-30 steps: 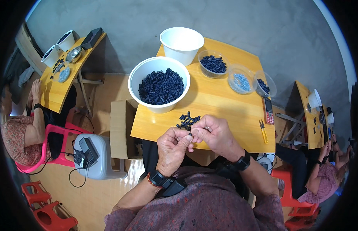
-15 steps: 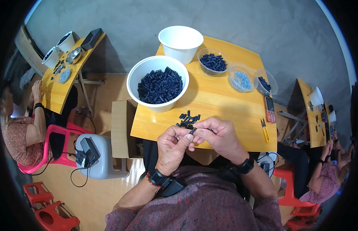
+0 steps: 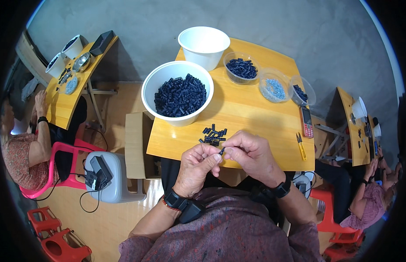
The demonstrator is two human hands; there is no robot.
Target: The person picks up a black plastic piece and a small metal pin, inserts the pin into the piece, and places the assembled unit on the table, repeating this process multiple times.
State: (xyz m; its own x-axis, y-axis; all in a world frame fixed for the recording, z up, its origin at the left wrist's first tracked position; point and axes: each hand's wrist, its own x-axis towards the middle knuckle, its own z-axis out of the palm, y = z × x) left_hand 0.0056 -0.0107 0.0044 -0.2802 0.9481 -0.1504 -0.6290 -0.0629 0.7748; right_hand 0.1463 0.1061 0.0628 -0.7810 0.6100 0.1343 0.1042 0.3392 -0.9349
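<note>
Just over the table's front edge, my left hand [image 3: 197, 168] pinches a small dark plastic part [image 3: 221, 151] between thumb and fingers. My right hand [image 3: 251, 156] meets it there, thumb and forefinger pinched at the upper end of the same part. The fingers partly cover it. Right behind my hands lies a small pile of dark plastic parts [image 3: 213, 135]. Farther back on the left, a white bucket [image 3: 147, 89] holds a heap of similar dark parts [image 3: 180, 97].
On the wooden table [image 3: 242, 113] stand another white bucket [image 3: 203, 61], clear tubs of dark parts [image 3: 241, 67] and small bluish pieces [image 3: 274, 88], a red phone [image 3: 306, 122] and yellow-handled snips [image 3: 301, 146]. A cardboard box [image 3: 136, 144] is left of the table. People sit at tables either side.
My right hand has shifted slightly, and the small part between my fingers is tilted more upright. The whole view has moved a little. The pile looks the same.
</note>
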